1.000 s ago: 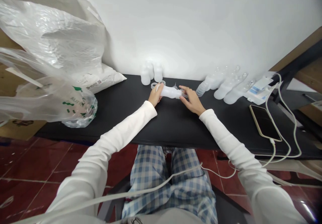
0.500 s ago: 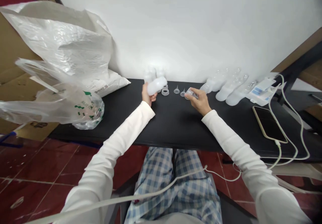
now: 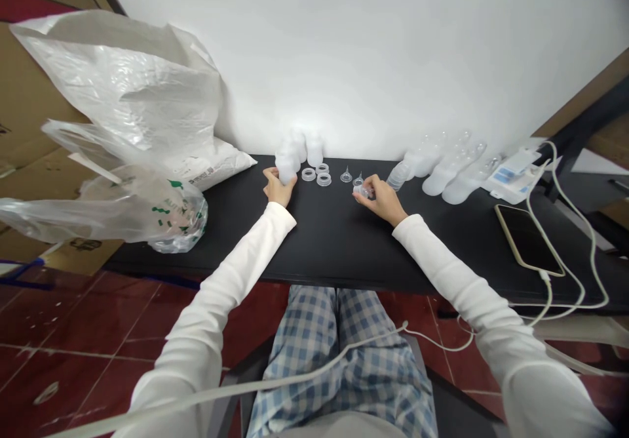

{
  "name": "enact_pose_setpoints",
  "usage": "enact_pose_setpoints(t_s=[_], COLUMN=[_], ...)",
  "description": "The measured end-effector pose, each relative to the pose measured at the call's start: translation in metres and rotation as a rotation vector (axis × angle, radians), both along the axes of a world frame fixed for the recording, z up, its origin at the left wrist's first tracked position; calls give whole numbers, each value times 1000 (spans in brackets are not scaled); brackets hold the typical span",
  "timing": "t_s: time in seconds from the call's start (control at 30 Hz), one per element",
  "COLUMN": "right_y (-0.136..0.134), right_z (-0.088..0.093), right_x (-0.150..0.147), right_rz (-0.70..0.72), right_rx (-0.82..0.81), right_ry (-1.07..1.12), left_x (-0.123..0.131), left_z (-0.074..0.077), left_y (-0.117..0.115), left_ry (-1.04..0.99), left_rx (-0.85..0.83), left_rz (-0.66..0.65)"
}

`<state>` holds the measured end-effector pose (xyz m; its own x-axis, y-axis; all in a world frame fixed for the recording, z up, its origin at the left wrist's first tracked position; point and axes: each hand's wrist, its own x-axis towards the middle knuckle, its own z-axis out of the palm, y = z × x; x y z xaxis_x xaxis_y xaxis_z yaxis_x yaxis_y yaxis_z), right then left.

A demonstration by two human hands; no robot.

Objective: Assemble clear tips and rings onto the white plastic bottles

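Your left fingers (image 3: 291, 185) hold the near-upright white bottle (image 3: 285, 166), upper middle of the frame; rightward, your right fingers (image 3: 364, 200) pinch a clear piece (image 3: 361, 191), maybe a nipple.

No readable text. Green lettering (image 3: 177, 212) on clear bag (image 3: 132, 195), dark print (image 3: 200, 178) on white bag (image 3: 147, 94): both too blurred.

One head-worn camera looks forward and down over both hands (image 3: 386, 202) and the black table (image 3: 339, 248).
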<state>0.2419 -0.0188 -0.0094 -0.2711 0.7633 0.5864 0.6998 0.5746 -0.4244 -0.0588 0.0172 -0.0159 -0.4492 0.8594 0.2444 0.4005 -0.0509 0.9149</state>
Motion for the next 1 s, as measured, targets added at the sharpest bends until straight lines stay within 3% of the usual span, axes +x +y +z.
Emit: enact_pose_setpoints(t_s=[0.2,0.27,0.33,0.37,0.47,0.5,0.53,0.67,0.8,1.0], right_y=[-5,-6,-7,-7,-6,-5,-3,0,0,5], right_z=[4,4,4,3,1,-1,-2,-6,-5,1], right_x=[-7,-11,-19,-24,-41,-46,-51,-61,-56,-34], right_rz=[29,22,22,24,23,28,34,-38,-18,181], right_rx=[-76,-91,-102,-104,-100,-107,-127,-154,-84,244], right_ry=[72,144,238,297,513,584,638,730,493,-118], left_x=[6,17,33,44,84,97,110,142,142,122], left_z=[3,5,5,4,-4,-6,-8,-10,-2,23], left_y=[-1,-10,-22,-28,-41,-43,-43,-37,-33,-31], left_ry=[70,75,66,57,8,3,-3,-122,-346,-570], left_rx=[-80,-34,81,161,328,352,364,295,51,-395], left_rz=[152,226,199,99,-509,-662,-735,-673,-628,-916])
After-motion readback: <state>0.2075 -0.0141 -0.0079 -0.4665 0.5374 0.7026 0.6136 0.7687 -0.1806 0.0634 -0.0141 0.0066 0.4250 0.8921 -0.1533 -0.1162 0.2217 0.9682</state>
